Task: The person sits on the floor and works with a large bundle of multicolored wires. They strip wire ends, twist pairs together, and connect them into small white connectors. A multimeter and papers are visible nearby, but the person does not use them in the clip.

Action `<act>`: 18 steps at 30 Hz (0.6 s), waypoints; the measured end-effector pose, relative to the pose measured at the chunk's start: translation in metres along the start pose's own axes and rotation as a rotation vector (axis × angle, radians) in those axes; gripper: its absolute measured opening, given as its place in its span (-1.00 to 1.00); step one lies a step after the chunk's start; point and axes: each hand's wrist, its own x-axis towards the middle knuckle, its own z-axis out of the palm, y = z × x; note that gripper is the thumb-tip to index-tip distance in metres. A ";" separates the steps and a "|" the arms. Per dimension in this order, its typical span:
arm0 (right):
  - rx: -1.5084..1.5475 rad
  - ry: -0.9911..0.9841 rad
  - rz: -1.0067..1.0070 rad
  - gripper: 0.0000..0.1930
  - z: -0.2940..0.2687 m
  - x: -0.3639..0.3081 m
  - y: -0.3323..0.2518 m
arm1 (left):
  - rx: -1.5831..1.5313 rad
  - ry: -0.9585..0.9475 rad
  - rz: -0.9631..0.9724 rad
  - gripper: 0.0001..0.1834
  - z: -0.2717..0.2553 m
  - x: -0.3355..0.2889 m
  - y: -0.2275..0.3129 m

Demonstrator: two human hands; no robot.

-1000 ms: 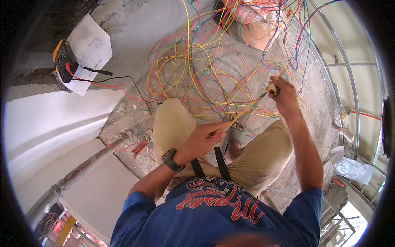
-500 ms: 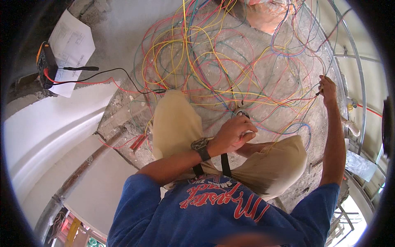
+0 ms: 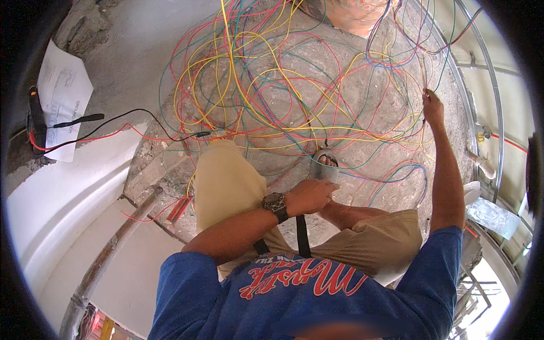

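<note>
My right hand (image 3: 433, 109) reaches far out at the right, its fingers closed on thin wires (image 3: 424, 71) that run up from it. Other strands pass below this hand toward the tangle. My left hand (image 3: 309, 197), with a dark wristwatch (image 3: 276, 207) on its wrist, is in front of my foot (image 3: 327, 160). Its fingers are curled together, and what they hold, if anything, is hidden. Loose loops of red, yellow, green and blue wire (image 3: 272, 73) spread over the rough floor beyond my knees.
A multimeter (image 3: 37, 124) stands at the left by a white paper sheet (image 3: 68, 85), its black and red leads trailing to my knee. A rusty pipe (image 3: 113, 243) slants at lower left. An orange-brown sack (image 3: 351, 14) lies at the far side; metal framing (image 3: 493, 90) lines the right.
My right hand has moved a little farther away with the wires. My left hand has drawn back toward me, uncovering the toes. The whole view has shifted slightly.
</note>
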 end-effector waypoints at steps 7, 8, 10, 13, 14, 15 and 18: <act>-0.487 -0.689 0.214 -0.56 0.025 -0.074 -0.035 | 0.138 0.137 -0.021 -0.63 -0.025 -0.009 -0.020; -0.571 -0.735 0.072 -0.55 0.024 -0.078 -0.053 | 0.171 0.176 -0.014 -0.64 -0.025 -0.010 -0.021; -0.750 -0.810 -0.203 -0.55 0.020 -0.083 -0.092 | 0.286 0.040 -0.026 -0.67 -0.019 -0.010 -0.022; -0.456 -0.699 -0.469 -0.59 0.047 -0.088 -0.158 | 0.353 -0.185 -0.043 -0.74 0.000 -0.013 -0.019; -0.287 -0.602 -0.612 -0.60 0.063 -0.090 -0.178 | 0.358 -0.260 -0.051 -0.77 0.008 -0.015 -0.019; -0.220 -0.623 -0.634 -0.59 0.084 -0.087 -0.197 | 0.391 -0.266 -0.022 -0.80 0.016 -0.017 -0.018; -0.078 -0.634 -0.870 -0.62 0.153 -0.069 -0.236 | 0.435 -0.277 0.027 -0.86 0.033 -0.023 -0.020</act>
